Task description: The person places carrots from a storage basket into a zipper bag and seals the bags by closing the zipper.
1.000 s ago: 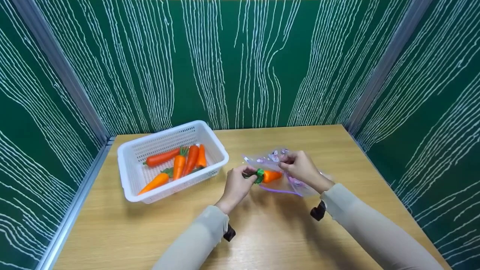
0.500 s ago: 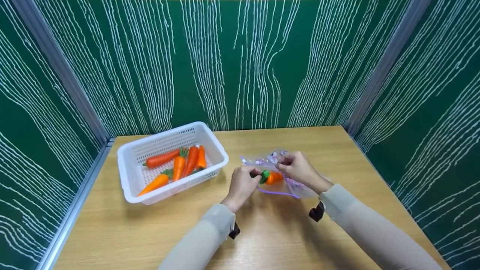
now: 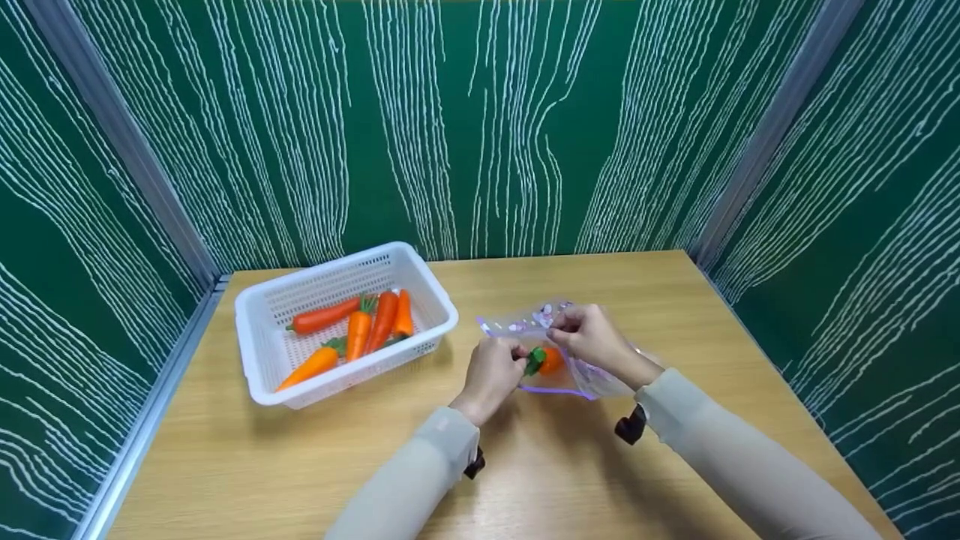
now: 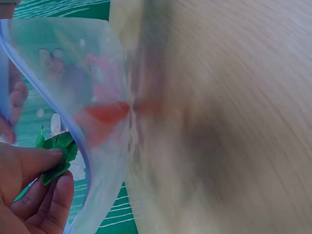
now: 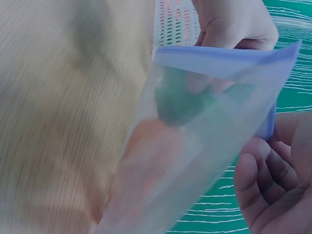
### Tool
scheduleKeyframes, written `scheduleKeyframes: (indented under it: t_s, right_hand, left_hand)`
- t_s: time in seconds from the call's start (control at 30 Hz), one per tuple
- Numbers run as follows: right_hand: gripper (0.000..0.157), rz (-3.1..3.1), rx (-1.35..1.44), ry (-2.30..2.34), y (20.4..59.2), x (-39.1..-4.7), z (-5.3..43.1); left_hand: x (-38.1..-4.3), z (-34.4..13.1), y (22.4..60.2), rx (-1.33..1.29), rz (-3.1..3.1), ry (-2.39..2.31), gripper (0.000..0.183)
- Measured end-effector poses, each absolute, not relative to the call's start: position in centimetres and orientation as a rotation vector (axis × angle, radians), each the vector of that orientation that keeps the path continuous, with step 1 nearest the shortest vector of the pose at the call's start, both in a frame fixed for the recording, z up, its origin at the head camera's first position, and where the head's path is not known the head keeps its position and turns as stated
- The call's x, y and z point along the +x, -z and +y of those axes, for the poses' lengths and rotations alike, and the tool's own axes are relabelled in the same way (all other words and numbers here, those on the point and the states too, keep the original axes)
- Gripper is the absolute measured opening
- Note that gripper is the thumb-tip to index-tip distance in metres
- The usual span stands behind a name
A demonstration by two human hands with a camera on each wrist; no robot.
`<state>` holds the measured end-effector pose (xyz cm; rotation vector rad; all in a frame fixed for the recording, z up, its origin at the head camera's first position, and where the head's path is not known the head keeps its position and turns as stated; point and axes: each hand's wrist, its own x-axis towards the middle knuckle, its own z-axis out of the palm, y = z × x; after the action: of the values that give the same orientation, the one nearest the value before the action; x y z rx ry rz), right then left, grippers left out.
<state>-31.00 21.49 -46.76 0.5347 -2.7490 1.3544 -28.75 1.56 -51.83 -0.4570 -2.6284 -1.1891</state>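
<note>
My left hand [image 3: 491,379] pinches the green leafy top of an orange carrot [image 3: 552,360] between thumb and fingers. The carrot's orange body lies inside a clear zip bag [image 4: 105,170] with a purple zip edge and printed figures. In the left wrist view the leaves [image 4: 61,153] are at the bag's mouth, and the orange tip shows through the plastic. My right hand [image 3: 596,337] pinches the bag's edge beside the opening. Seen from the right wrist, the bag [image 5: 195,146] hangs with its mouth spread, the carrot visible through it.
A white perforated basket [image 3: 247,322] stands on the left of the wooden table [image 3: 300,465], with several carrots [image 3: 360,330] in it. Green walls with white wavy lines [image 3: 480,135] rise behind and on both sides.
My left hand has moved right, sliding the carrot deeper into the bag, so less of its orange body shows outside. My right hand keeps its grip on the bag edge, shifting slightly left.
</note>
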Motion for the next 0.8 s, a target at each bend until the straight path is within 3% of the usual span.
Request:
scheduleKeyframes:
  t_s: [0.8]
  right_hand:
    - [0.012, -2.719, 0.531, -1.384, 46.9, -31.0, 20.8]
  left_hand:
    - [-29.4, 2.8, 53.6, -0.426, -2.559, 1.358, 0.011]
